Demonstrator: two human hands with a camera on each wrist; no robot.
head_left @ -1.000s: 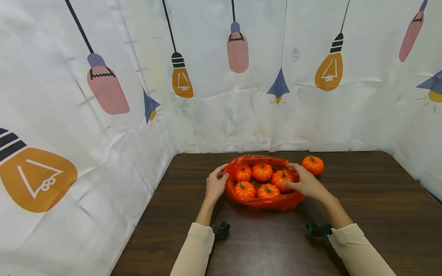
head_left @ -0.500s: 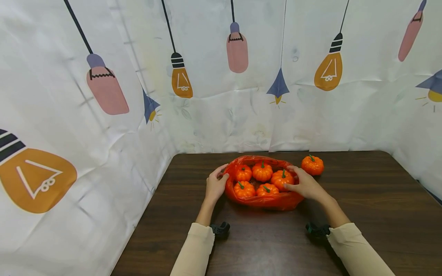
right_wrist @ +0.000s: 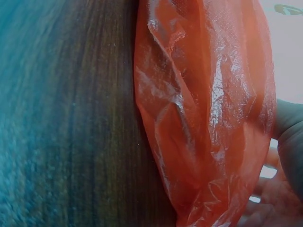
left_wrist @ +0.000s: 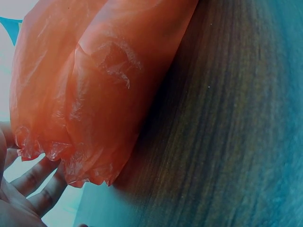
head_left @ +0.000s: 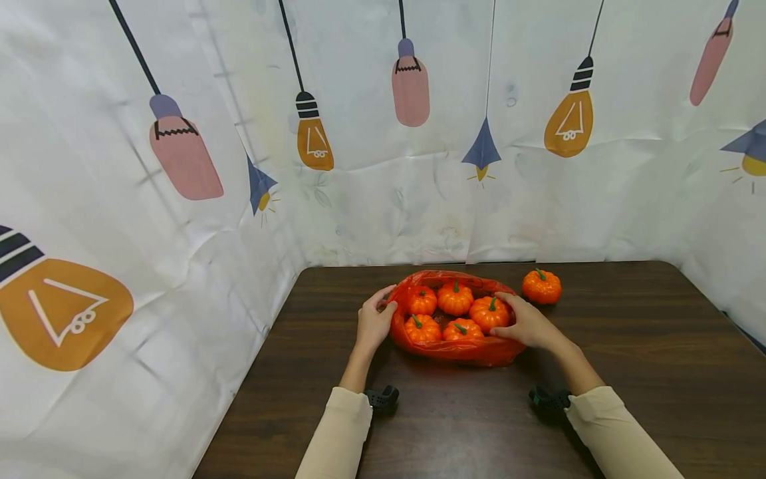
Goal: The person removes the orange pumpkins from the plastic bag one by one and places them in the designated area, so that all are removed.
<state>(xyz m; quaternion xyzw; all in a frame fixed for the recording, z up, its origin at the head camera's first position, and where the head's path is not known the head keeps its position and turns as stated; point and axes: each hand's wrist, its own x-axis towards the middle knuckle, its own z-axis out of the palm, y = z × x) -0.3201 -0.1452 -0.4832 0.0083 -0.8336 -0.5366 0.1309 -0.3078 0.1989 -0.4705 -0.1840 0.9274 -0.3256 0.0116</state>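
Observation:
A red plastic bag [head_left: 461, 352] lies wide open on the dark table, holding several small orange pumpkins, among them a front-left pumpkin [head_left: 423, 328] and a right-hand pumpkin [head_left: 489, 313]. At the bag's left end my left hand [head_left: 374, 319] holds the rim between thumb and fingers. My right hand [head_left: 529, 322] grips the right rim, its thumb hooked over the edge beside the right-hand pumpkin. In the right wrist view the thumb [right_wrist: 289, 137] reaches over the bag's edge, with the other fingers partly behind the film. Bent fingers [left_wrist: 47, 191] show below the crinkled bag in the left wrist view.
One more pumpkin [head_left: 542, 287] sits on the table outside the bag, just beyond my right hand. The brown wooden table [head_left: 455, 426] reaches back to a white curtain [head_left: 371, 219] printed with lamps. Another curtain side runs along the left.
My right hand has shifted slightly, its fingers and thumb drawing onto the bag's right rim. The left hand stays where it was, and the pumpkins have barely moved.

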